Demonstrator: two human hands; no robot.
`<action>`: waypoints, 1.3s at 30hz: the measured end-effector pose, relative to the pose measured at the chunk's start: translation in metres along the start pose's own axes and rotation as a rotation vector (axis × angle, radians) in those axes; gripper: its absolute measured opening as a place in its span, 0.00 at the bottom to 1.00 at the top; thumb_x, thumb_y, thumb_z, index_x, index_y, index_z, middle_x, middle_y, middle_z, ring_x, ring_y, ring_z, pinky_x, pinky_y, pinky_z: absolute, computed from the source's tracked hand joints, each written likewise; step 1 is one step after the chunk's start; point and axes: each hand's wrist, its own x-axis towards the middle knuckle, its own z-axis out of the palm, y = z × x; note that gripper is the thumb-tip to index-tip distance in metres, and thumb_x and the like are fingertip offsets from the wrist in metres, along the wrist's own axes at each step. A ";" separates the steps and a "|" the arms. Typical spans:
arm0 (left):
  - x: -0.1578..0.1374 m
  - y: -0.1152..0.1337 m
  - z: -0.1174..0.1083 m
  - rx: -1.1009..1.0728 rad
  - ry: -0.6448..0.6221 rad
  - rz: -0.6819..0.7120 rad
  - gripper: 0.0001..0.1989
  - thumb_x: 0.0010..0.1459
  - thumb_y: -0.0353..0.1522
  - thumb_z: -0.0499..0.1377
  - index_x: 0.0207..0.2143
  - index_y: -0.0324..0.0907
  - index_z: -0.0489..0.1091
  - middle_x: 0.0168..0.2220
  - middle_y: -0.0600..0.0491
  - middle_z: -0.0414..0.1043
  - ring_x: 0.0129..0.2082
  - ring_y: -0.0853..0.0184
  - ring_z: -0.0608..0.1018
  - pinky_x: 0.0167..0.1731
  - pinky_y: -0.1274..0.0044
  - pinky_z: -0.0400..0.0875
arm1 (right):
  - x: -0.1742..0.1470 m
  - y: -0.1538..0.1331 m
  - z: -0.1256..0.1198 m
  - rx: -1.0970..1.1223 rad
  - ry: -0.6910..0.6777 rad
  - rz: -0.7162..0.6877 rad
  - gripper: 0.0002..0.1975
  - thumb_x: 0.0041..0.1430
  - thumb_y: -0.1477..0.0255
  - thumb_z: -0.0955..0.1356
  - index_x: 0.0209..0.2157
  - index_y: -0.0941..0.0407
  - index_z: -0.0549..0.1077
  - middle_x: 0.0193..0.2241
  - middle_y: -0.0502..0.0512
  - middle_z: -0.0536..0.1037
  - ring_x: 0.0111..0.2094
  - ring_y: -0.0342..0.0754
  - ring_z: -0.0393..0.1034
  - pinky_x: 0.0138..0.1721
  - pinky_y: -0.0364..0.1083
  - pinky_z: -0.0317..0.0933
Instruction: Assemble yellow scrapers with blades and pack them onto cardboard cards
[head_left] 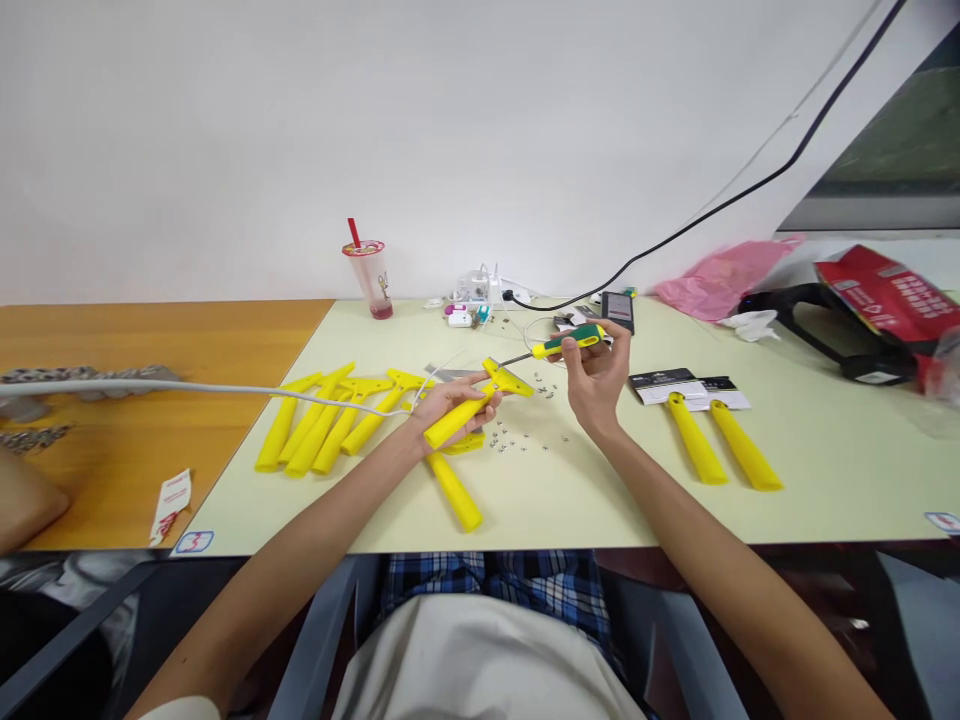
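Note:
In my left hand (444, 402) is a yellow plastic scraper (457, 422), its wide head angled up to the right. My right hand (598, 375) grips a green and yellow screwdriver (568, 342), whose shaft points left at the scraper's head. Whether the tip touches a screw is too small to tell. Below the left hand another yellow scraper handle (455, 492) lies on the table. Several small metal screws or nuts (504, 437) are scattered under and between my hands. A row of yellow scrapers (322, 425) lies to the left.
Two yellow scrapers with black-and-white cards (696, 440) lie at right. A lidded cup (371, 280) with a red straw stands at the back, near a power strip (480, 288). A white cable (225, 388) crosses from the left; a black cable (712, 212) hangs at right.

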 end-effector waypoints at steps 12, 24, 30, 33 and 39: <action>-0.004 -0.002 0.008 -0.039 0.041 -0.007 0.39 0.52 0.14 0.59 0.68 0.35 0.63 0.56 0.32 0.79 0.36 0.65 0.86 0.34 0.78 0.79 | 0.000 0.000 0.003 0.087 -0.013 0.000 0.21 0.68 0.58 0.76 0.53 0.47 0.66 0.41 0.54 0.85 0.42 0.54 0.83 0.43 0.55 0.80; -0.005 -0.002 0.011 -0.080 0.065 -0.040 0.35 0.53 0.14 0.58 0.64 0.37 0.67 0.57 0.32 0.77 0.34 0.66 0.85 0.34 0.78 0.81 | -0.002 0.001 0.002 0.040 -0.039 -0.010 0.20 0.69 0.58 0.76 0.54 0.47 0.67 0.42 0.54 0.85 0.43 0.53 0.83 0.43 0.54 0.82; -0.005 -0.002 0.010 -0.068 0.069 -0.052 0.34 0.52 0.14 0.58 0.63 0.36 0.67 0.57 0.32 0.77 0.34 0.66 0.85 0.35 0.78 0.80 | -0.003 0.007 0.002 0.041 -0.065 -0.074 0.21 0.69 0.58 0.77 0.55 0.47 0.68 0.41 0.53 0.84 0.44 0.53 0.84 0.39 0.51 0.83; -0.005 0.000 0.009 -0.060 0.075 -0.034 0.34 0.53 0.14 0.58 0.63 0.36 0.66 0.57 0.31 0.77 0.34 0.67 0.84 0.35 0.78 0.80 | -0.003 0.008 0.002 0.044 -0.068 -0.088 0.21 0.69 0.59 0.77 0.55 0.47 0.69 0.41 0.53 0.84 0.44 0.52 0.84 0.39 0.51 0.83; -0.006 0.001 0.011 -0.055 0.080 -0.021 0.35 0.54 0.14 0.58 0.64 0.35 0.65 0.56 0.31 0.77 0.34 0.67 0.84 0.35 0.78 0.79 | -0.002 0.005 0.002 0.031 -0.052 -0.067 0.21 0.68 0.59 0.77 0.54 0.48 0.68 0.41 0.53 0.85 0.43 0.52 0.84 0.39 0.51 0.83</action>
